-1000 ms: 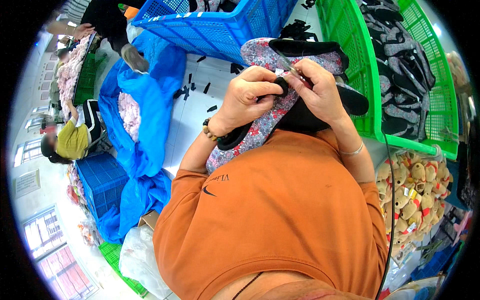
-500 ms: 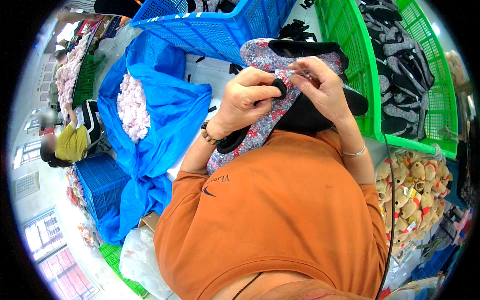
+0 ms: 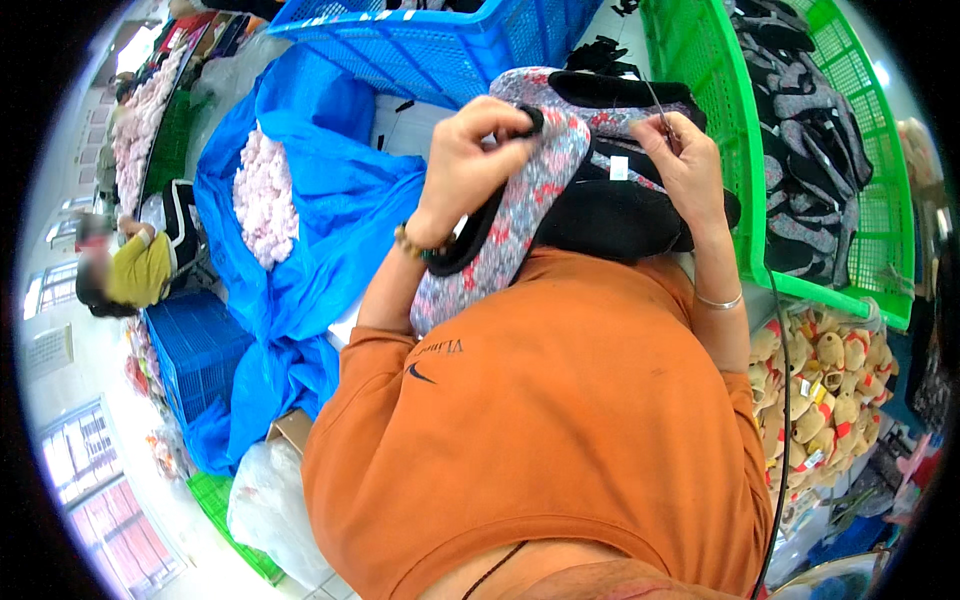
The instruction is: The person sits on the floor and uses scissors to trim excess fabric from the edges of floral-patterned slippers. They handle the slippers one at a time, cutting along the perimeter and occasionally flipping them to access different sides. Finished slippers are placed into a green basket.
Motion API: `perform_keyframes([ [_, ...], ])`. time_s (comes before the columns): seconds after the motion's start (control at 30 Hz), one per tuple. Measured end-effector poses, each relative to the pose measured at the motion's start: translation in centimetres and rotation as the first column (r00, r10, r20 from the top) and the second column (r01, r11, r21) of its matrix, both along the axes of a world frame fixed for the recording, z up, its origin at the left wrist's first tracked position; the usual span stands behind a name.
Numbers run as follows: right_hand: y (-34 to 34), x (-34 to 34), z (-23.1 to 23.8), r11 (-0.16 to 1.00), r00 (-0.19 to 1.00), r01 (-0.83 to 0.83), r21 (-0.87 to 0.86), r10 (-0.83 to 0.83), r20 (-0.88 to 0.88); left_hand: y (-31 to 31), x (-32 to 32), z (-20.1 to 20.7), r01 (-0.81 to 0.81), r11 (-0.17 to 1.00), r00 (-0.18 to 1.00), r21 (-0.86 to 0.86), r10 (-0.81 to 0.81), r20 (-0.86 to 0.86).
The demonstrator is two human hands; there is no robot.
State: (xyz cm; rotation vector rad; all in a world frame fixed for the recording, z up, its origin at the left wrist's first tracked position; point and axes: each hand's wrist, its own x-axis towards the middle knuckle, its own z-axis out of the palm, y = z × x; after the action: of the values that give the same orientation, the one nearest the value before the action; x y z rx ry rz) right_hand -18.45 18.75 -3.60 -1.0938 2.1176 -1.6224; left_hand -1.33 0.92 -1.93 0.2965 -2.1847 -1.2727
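Note:
My left hand [image 3: 470,165] pinches the black-lined edge of a floral slipper [image 3: 535,195], grey with red flowers, which stands tilted against my body. Between the fingertips of my right hand [image 3: 685,165] is a thin, dark metal tool [image 3: 656,98] pointing up; its exact kind is unclear. The right hand is apart from the held slipper. Under and beside the hands lie more pieces: a black sole [image 3: 605,220], a white tag [image 3: 619,167] and another floral slipper [image 3: 530,85] with black lining behind them.
A green crate [image 3: 745,170] full of slippers [image 3: 815,150] stands at right, above a heap of tan plush toys [image 3: 825,380]. A blue crate [image 3: 430,55] is at the back. Pale pink pieces [image 3: 265,200] fill a blue plastic sheet [image 3: 340,170] at left. A seated person [image 3: 140,268] works farther left.
My right hand has drawn away from the slipper to the right, and the thin tool now shows upright. My left hand has lifted and turned the slipper's end upward, baring the tag behind.

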Motion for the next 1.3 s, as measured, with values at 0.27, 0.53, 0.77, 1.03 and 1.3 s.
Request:
perform_keyframes([
  [0.27, -2.5, 6.3, -2.8, 0.879, 0.715, -0.414, -0.238, 0.476, 0.512, -2.1, -3.8, -2.3, 0.076, 0.532, 0.952, 0.844, 0.213, -0.22],
  [0.53, -2.5, 6.8, -2.1, 0.918, 0.554, -0.322, -0.231, 0.38, 0.741, -0.4, -4.6, -1.2, 0.09, 0.502, 0.966, 0.86, 0.166, -0.198],
  [0.77, -1.5, 5.9, -2.5, 0.897, 0.539, -0.148, -0.418, 0.427, 0.726, 1.2, 1.0, -0.9, 0.044, 0.954, 0.979, 0.295, -0.1, 0.176],
  [1.03, -1.7, 6.1, -1.7, 0.897, 0.504, -0.18, -0.403, 0.436, 0.746, 1.3, 2.9, -0.6, -0.006, 0.688, 0.972, 0.725, -0.167, 0.167],
  [1.3, -2.1, 6.0, -3.4, 0.944, 0.595, -0.161, -0.286, 0.325, 0.735, 0.8, 2.2, -3.1, -0.112, 0.617, 0.989, 0.779, -0.005, 0.146],
])
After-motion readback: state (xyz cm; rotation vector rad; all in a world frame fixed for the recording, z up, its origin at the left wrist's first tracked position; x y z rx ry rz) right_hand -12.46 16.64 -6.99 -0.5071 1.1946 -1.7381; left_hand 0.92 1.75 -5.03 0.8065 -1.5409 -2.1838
